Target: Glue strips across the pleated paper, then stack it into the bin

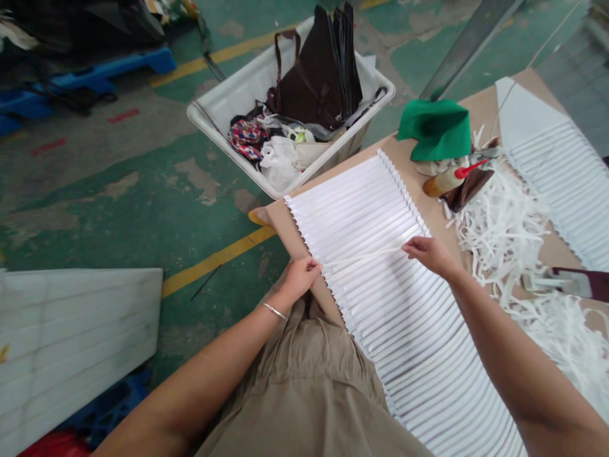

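Observation:
A thin white strip [364, 259] stretches between my two hands, just over a long row of overlapping white sheets [352, 203] on the brown table. My left hand [303, 278] pinches its left end at the sheets' left edge. At the right edge, my right hand [428, 252] pinches the other end between thumb and fingers. The overlapping sheets run from the table's far end down toward my body, their edges stepped like slats. Whether the strip touches the sheets I cannot tell.
Loose white strips [499, 222] lie heaped on the right, with a red-tipped glue bottle [442, 183], green cloth [432, 130] and a second row of sheets [566, 171]. Beyond the table stands a white bin [209, 124] holding dark bags [309, 82]. A white container [95, 317] is at left.

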`<state>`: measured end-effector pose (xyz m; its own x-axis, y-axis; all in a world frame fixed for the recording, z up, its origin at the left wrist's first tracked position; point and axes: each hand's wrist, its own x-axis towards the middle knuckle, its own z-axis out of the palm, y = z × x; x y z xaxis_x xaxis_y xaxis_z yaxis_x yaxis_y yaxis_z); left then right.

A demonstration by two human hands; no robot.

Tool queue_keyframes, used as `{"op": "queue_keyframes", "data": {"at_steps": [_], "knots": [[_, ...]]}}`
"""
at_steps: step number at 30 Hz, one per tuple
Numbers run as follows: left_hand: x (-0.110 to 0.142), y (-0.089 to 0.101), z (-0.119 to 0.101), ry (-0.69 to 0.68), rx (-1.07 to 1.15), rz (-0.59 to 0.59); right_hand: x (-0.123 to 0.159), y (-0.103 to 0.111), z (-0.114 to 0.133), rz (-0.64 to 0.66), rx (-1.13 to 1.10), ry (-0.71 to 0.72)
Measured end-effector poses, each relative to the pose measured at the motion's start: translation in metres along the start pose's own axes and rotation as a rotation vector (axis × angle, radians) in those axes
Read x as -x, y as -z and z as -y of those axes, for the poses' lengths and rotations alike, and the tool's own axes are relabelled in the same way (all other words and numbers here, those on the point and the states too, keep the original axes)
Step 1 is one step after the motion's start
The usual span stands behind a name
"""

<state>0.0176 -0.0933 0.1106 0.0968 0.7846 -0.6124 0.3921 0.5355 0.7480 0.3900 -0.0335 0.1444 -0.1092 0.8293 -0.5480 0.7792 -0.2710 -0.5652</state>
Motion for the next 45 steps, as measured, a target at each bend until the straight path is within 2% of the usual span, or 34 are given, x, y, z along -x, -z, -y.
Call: {"op": "queue_keyframes", "data": {"at_steps": [6, 9, 13, 16, 24, 29, 36, 45], "knots": [[-0.017, -0.001, -0.010, 0.054, 0.015, -0.066, -0.039, 0.021, -0.001, -0.087, 0.002, -0.014], [-0.024, -0.006, -0.015, 0.091, 0.051, -0.060, -0.054, 0.029, 0.005, -0.146, 0.058, -0.049], [-0.032, -0.014, -0.015, 0.156, 0.080, -0.064, -0.071, 0.037, 0.011, -0.260, 0.147, -0.075], [-0.037, -0.018, -0.013, 0.165, 0.067, -0.097, -0.082, 0.040, 0.014, -0.275, 0.196, -0.078], [-0.044, -0.023, -0.004, 0.142, 0.021, -0.135, -0.105, 0.038, 0.014, -0.319, 0.273, -0.049], [-0.046, -0.024, -0.002, 0.133, -0.013, -0.158, -0.116, 0.034, 0.003, -0.370, 0.330, -0.050], [-0.046, -0.023, -0.008, 0.157, -0.041, -0.165, -0.129, 0.028, -0.014, -0.377, 0.409, -0.031], [-0.048, -0.024, -0.012, 0.170, -0.055, -0.155, -0.133, 0.021, -0.002, -0.360, 0.478, -0.089]]}}
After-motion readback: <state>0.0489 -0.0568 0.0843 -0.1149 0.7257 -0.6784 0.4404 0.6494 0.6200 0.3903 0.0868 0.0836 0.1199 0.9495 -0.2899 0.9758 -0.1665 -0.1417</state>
